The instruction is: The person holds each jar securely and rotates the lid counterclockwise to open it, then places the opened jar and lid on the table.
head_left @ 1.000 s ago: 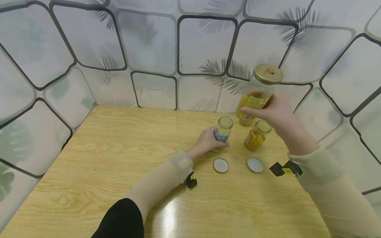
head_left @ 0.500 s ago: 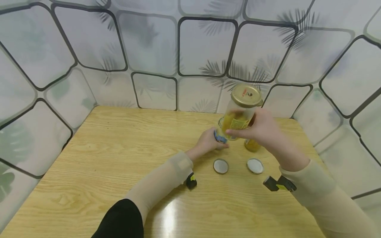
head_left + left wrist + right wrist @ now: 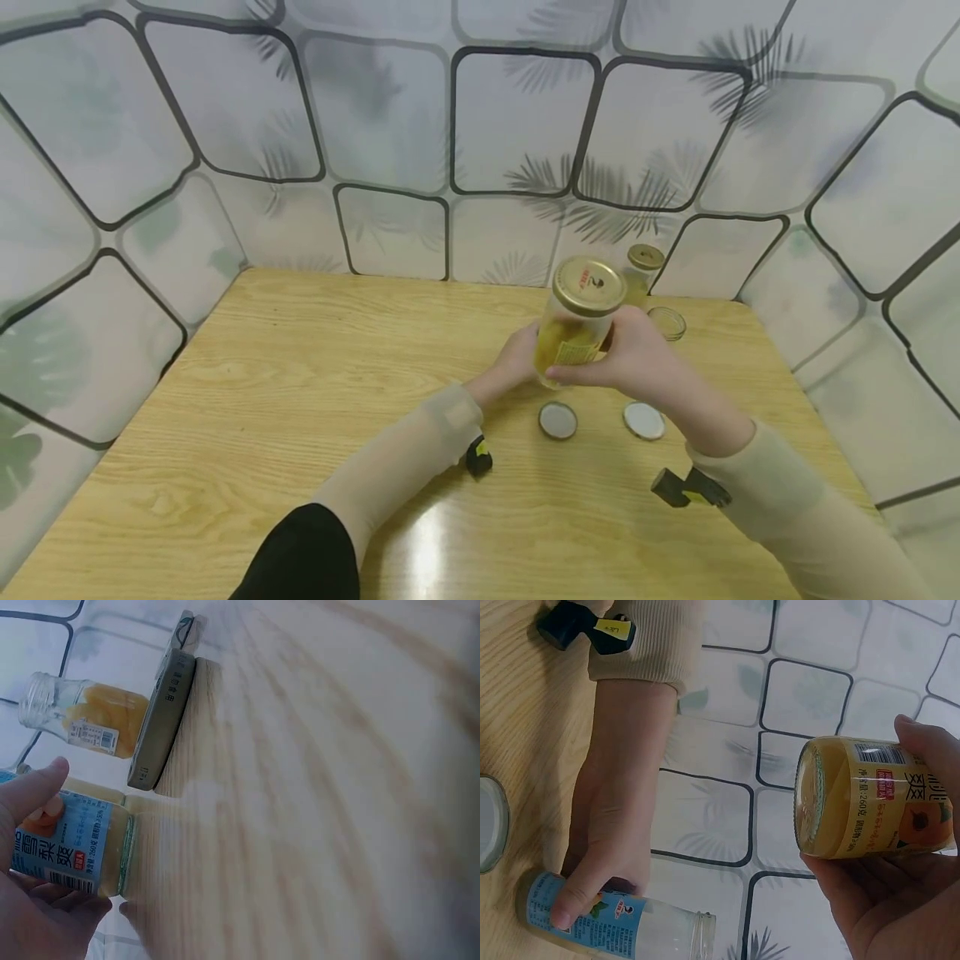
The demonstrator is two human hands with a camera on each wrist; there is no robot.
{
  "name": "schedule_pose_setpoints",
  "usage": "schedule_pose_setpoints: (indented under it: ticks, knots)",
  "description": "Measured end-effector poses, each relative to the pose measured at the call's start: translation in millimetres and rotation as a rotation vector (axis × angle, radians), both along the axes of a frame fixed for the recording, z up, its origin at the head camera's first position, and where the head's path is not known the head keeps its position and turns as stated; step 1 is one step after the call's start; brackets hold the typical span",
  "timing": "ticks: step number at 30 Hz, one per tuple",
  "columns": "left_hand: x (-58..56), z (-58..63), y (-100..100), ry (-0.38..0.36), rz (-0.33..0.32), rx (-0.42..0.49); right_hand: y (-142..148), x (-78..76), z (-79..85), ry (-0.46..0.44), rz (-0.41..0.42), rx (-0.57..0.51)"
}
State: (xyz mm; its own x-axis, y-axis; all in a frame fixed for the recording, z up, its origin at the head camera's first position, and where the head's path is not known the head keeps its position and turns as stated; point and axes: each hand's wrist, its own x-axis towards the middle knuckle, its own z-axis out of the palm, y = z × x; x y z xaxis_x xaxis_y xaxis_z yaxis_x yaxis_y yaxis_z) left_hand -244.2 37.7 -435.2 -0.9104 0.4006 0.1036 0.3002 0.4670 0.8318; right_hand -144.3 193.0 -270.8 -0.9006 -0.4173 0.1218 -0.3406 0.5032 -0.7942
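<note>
In the left wrist view my left hand (image 3: 37,915) grips an open glass jar (image 3: 60,847) with a blue label, which stands on the wooden table. Most of that jar is hidden in the head view, though its lidless mouth shows in the right wrist view. My right hand (image 3: 641,354) holds up a yellow-labelled jar (image 3: 555,333) with a gold lid (image 3: 590,286) on it. This jar is in the air, in front of the left hand (image 3: 513,358) as the head camera sees it. Its contents look yellow.
Behind the right hand stands a lidless jar (image 3: 667,323) of yellow fruit pieces. Farther back is another gold-lidded jar (image 3: 643,267). Two loose lids, one left (image 3: 557,421) and one right (image 3: 643,421), lie on the table (image 3: 360,333). A patterned wall (image 3: 390,229) borders the table.
My right hand has brought the yellow-labelled jar down and to the left, now in front of the blue-labelled jar. The left hand has stayed in place.
</note>
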Motion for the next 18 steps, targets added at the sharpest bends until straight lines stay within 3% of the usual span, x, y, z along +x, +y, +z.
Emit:
schedule_pose_setpoints:
  ticks: [3, 7, 10, 14, 18]
  knots:
    - [-1.1, -2.0, -3.5, 0.020, -0.047, 0.009, -0.9, 0.5, -2.9, -0.002, 0.010, -0.008]
    - [-1.3, -4.9, -12.5, -0.026, -0.085, -0.001, -0.2, 0.2, -5.4, 0.004, 0.027, -0.022]
    - [-0.5, 0.0, -26.4, -0.047, -0.105, -0.036, 0.7, -0.8, -6.6, 0.006, 0.036, -0.023]
    - [-1.3, 21.6, -53.8, -0.013, -0.122, -0.123, 1.5, -1.5, -7.6, 0.012, 0.051, -0.017]
    - [-6.5, 58.0, -83.6, 0.060, -0.086, -0.146, 2.7, -1.9, -8.9, 0.014, 0.064, -0.021]
